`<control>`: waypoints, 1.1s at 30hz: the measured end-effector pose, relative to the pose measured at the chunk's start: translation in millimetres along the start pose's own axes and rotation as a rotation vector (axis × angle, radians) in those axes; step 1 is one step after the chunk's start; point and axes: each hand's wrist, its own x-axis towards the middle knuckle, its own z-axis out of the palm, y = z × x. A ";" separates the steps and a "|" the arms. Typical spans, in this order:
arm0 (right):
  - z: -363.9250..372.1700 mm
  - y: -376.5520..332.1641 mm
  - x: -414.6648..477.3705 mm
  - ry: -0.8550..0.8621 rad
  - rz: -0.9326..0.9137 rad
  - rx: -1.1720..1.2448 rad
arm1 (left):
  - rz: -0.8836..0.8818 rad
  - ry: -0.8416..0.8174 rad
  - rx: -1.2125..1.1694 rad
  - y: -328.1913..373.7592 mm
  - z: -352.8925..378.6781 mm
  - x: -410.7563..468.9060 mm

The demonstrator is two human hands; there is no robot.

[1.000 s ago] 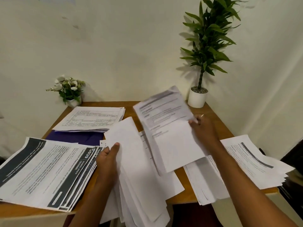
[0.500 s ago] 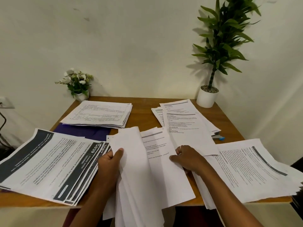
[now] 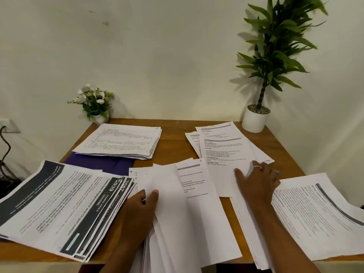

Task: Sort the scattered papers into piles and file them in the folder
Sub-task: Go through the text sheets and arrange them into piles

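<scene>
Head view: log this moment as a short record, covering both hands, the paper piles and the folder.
left hand: grips centre stack, thumb on top
right hand: flat on far-right pile
other piles: far-left pile, near-left pile, near-right pile
folder: purple, partly under far-left pile
table: wooden, flowers and plant at far corners

The purple folder [image 3: 106,165] is mostly hidden under the form pile [image 3: 120,140] and the dark-topped pile [image 3: 59,209]. The plant [image 3: 275,46] is cut off at the top. The middle stack of papers [image 3: 177,213] runs off the bottom edge. The left hand [image 3: 137,211] hides its fingers under that stack. A blue thing [image 3: 277,172] peeks from behind the right hand [image 3: 258,184]. The small print is too tiny to read.
</scene>
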 end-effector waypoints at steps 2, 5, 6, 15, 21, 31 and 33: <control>2.6 -0.9 -0.6 -0.001 0.000 -0.034 | 0.004 -0.007 -0.001 -5.3 -0.5 2.1; 2.7 -1.8 -2.0 0.016 0.021 -0.016 | 0.020 -0.003 0.002 -11.3 -0.3 2.8; 2.9 -1.4 -1.9 0.018 0.032 -0.013 | 0.017 -0.005 0.004 -10.7 -0.2 2.6; -7.2 -5.4 -1.3 0.068 0.048 0.278 | 0.008 0.014 0.001 -17.6 3.3 5.9; -43.4 -0.6 19.2 -0.138 0.289 0.735 | 0.032 0.042 -0.035 -17.7 4.2 4.0; -99.3 10.0 36.4 -0.221 0.127 0.743 | 0.034 0.016 -0.091 -8.9 3.7 0.7; -105.7 6.2 36.5 -0.165 0.088 0.767 | 0.019 0.028 -0.135 -5.1 4.0 0.7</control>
